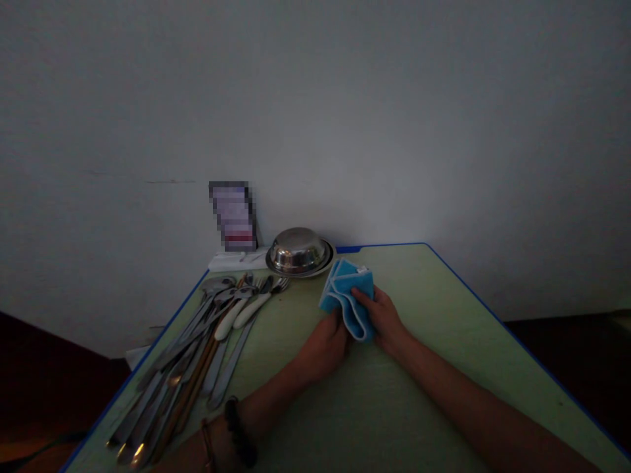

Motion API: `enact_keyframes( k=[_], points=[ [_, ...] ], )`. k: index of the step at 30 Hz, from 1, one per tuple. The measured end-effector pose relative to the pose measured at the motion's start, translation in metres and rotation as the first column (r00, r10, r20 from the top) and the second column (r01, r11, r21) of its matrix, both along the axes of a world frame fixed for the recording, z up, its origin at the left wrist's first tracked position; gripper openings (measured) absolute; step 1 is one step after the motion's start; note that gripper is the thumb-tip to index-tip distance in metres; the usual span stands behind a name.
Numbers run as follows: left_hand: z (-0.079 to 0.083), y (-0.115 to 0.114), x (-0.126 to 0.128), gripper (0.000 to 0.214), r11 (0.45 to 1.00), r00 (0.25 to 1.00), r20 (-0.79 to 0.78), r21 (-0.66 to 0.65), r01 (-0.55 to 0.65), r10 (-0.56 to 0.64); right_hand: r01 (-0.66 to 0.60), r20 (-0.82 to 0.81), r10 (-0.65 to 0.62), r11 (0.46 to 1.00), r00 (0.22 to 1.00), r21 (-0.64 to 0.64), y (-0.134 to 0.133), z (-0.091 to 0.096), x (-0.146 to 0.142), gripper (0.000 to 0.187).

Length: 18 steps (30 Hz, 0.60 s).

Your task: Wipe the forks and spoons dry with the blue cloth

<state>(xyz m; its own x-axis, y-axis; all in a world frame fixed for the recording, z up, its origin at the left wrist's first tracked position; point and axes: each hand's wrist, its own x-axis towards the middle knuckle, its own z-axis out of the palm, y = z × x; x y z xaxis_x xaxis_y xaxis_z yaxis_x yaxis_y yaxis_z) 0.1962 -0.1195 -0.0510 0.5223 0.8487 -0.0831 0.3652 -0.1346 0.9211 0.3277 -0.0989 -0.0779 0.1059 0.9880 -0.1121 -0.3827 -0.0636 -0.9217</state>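
A folded blue cloth (348,294) lies on the pale green table (444,328) near its middle. My right hand (384,320) grips the cloth's near right side, with the thumb on top of the fabric. My left hand (323,348) is closed at the cloth's near left edge and touches it; its fingertips are hidden under the fold. A dark bead bracelet sits on my left wrist.
Several spoons, forks and knives (197,355) lie in a row along the table's left side. Upturned steel bowls (298,251) stand at the back by the wall, beside a blurred upright card (233,215) and a white tray (231,261). The table has a blue rim.
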Motion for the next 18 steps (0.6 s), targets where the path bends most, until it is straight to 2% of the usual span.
enact_keyframes(
  k=[3,7,11,13,16,18],
  points=[
    [-0.001,0.001,-0.008,0.033,0.996,1.0,0.0,-0.085,-0.006,0.006,0.026,0.013,-0.027,0.998,1.0,0.064,0.008,-0.004,0.003,0.03],
    [-0.002,0.0,-0.011,0.037,0.993,1.0,-0.003,-0.114,-0.026,0.025,0.219,-0.03,-0.218,0.975,0.975,0.03,0.022,-0.008,0.009,0.031],
    [-0.003,0.0,-0.009,0.036,0.975,0.994,0.057,-0.207,-0.08,0.094,0.193,-0.051,-0.191,0.98,0.98,0.04,0.026,-0.007,0.009,0.032],
    [-0.004,0.001,-0.008,0.035,0.964,0.989,0.103,-0.252,-0.078,0.107,0.237,-0.069,-0.235,0.971,0.97,0.028,0.027,-0.006,0.008,0.033],
    [-0.008,0.003,-0.008,0.034,0.96,0.971,0.193,-0.265,-0.086,0.14,0.306,-0.187,-0.31,0.951,0.932,-0.05,0.03,-0.004,0.011,0.032],
    [-0.01,0.004,-0.01,0.033,0.951,0.956,0.235,-0.291,-0.103,0.175,0.222,-0.281,-0.237,0.971,0.93,-0.084,0.031,-0.003,0.014,0.032]
  ],
)
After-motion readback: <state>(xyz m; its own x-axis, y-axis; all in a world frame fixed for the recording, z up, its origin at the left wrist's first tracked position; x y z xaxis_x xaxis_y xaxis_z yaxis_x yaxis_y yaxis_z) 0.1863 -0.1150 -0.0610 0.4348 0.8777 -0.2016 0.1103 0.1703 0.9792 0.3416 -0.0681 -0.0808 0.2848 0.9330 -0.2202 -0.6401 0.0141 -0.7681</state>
